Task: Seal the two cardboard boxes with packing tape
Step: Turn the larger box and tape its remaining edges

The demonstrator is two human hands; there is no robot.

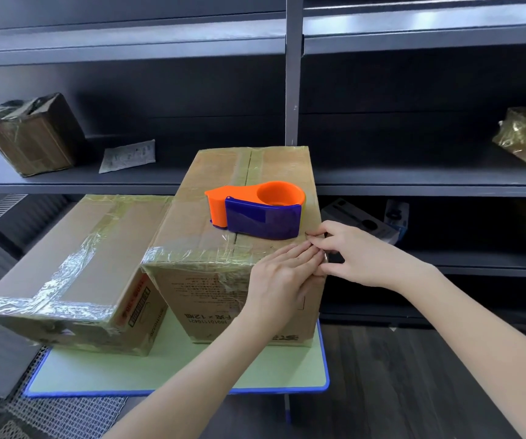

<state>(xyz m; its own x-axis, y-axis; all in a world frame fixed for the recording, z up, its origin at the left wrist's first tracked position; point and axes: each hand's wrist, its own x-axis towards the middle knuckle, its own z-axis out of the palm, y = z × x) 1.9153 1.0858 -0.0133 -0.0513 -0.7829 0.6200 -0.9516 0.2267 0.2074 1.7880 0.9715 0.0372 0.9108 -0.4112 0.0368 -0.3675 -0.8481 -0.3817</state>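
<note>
**Two hands at one box corner**

The left hand (282, 275) lies flat-fingered on the taller box's (223, 299) near right corner, likely pressing tape (198, 255) down. The right hand (360, 251) pinches the tape there. The dispenser (255, 210) rests on top, handy. The lower box (74, 248) alongside looks sealed.

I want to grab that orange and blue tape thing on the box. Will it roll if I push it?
Probably not: the tape dispenser lies flat on the taller box, round hole up, so it should slide, not roll. The box top looks glossy with tape, so it may slide easily. It looks like hard plastic, likely stiff and light.
</note>
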